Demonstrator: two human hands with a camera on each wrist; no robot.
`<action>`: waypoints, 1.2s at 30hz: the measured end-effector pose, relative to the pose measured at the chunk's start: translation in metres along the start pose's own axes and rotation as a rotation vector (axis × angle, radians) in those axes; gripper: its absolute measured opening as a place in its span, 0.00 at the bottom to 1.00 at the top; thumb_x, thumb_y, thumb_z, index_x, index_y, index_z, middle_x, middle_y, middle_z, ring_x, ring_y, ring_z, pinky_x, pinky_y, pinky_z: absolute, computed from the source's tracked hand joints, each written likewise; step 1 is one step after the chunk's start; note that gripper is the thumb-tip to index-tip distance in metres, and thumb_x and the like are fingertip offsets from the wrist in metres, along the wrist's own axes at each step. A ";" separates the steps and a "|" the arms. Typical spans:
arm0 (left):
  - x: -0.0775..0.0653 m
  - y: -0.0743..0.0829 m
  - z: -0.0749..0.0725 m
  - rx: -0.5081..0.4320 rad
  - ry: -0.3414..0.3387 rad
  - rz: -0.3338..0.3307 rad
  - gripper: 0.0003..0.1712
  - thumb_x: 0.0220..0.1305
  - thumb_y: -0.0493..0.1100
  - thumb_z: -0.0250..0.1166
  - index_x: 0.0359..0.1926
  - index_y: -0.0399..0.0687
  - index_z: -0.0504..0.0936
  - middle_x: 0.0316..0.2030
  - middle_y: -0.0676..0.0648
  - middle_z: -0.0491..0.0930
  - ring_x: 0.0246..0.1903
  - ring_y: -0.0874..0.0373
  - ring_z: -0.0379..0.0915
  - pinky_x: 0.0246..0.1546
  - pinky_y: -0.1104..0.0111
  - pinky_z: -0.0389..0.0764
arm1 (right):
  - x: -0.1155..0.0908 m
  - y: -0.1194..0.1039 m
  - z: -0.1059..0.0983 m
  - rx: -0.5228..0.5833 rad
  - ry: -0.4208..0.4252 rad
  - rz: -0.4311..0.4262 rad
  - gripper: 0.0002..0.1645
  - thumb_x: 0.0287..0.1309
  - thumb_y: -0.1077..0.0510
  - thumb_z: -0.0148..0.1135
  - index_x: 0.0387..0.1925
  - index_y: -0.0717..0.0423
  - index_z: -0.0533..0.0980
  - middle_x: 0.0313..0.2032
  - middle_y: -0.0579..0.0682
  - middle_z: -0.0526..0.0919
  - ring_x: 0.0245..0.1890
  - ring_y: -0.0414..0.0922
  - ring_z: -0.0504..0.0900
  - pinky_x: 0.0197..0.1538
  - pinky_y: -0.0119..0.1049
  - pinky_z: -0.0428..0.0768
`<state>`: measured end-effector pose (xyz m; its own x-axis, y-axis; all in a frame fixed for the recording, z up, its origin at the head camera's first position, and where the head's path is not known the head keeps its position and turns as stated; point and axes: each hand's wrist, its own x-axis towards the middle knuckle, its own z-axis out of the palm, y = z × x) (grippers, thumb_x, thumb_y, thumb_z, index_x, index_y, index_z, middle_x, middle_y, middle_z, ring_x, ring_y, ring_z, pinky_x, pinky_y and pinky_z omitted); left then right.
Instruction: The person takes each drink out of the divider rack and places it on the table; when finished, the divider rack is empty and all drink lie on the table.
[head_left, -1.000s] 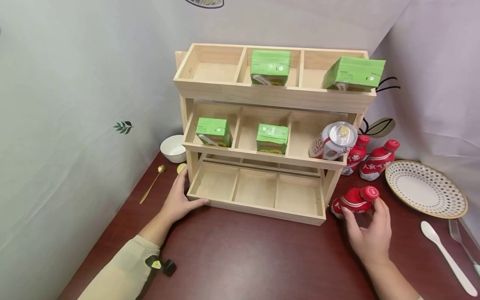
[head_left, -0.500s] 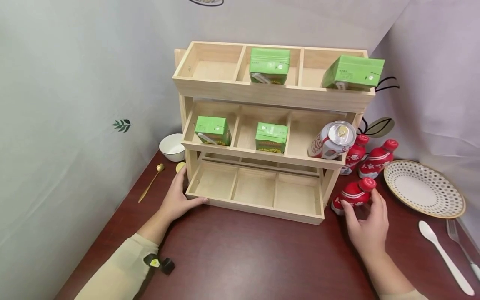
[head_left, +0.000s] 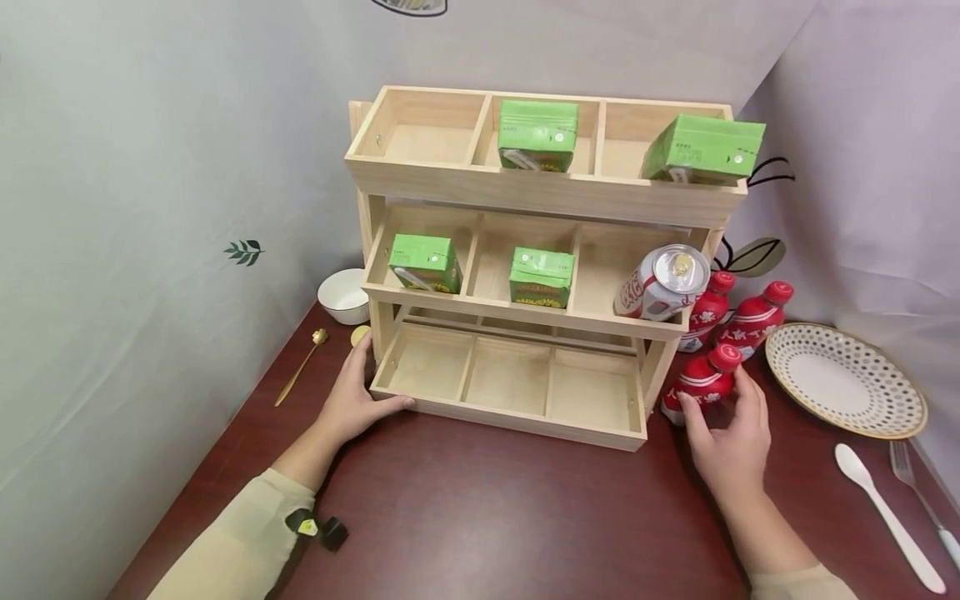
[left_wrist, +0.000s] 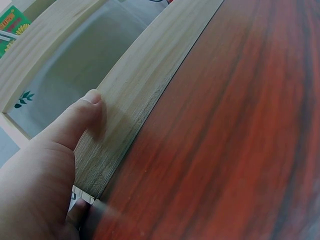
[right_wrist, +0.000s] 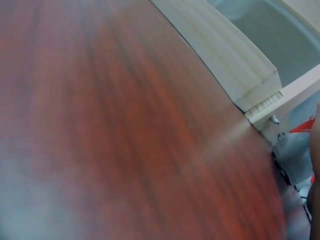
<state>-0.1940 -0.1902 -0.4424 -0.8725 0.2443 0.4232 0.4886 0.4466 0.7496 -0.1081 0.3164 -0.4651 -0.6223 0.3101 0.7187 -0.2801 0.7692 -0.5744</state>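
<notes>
On the dark red table stands a three-tier wooden shelf [head_left: 525,425] with divided trays. My left hand [head_left: 352,400] grips its lower front left corner; in the left wrist view the thumb [left_wrist: 82,115] lies along the front board. To the right of the shelf, my right hand [head_left: 731,442] holds a red bottle [head_left: 701,379] between thumb and fingers, and the bottle is nearly upright, its base at or close to the table. Behind it are two similar red bottles [head_left: 752,321]. In the right wrist view only a dark edge of the hand shows.
Green drink cartons [head_left: 540,279] sit in the upper and middle trays, with a silver can [head_left: 660,283] at the middle right. A dotted plate [head_left: 843,379], white spoon [head_left: 885,512] and fork [head_left: 911,479] lie at right. A white bowl [head_left: 345,296] and gold spoon [head_left: 302,367] are at left.
The bottle in my right hand has gone from leaning toward me to nearly upright, and the hand has shifted slightly away and left. My left hand has stayed on the shelf corner.
</notes>
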 end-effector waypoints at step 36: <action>0.001 -0.030 0.006 -0.011 0.012 -0.017 0.73 0.32 0.47 0.85 0.76 0.60 0.48 0.65 0.44 0.62 0.61 0.51 0.63 0.55 0.54 0.70 | 0.036 0.017 0.035 -0.076 -0.008 0.135 0.50 0.52 0.59 0.71 0.73 0.42 0.57 0.63 0.61 0.66 0.61 0.58 0.67 0.62 0.56 0.65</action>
<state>-0.2092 -0.1981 -0.4677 -0.8807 0.2264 0.4160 0.4735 0.4409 0.7625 -0.1602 0.3208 -0.4626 -0.6565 0.4089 0.6338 -0.1376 0.7612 -0.6337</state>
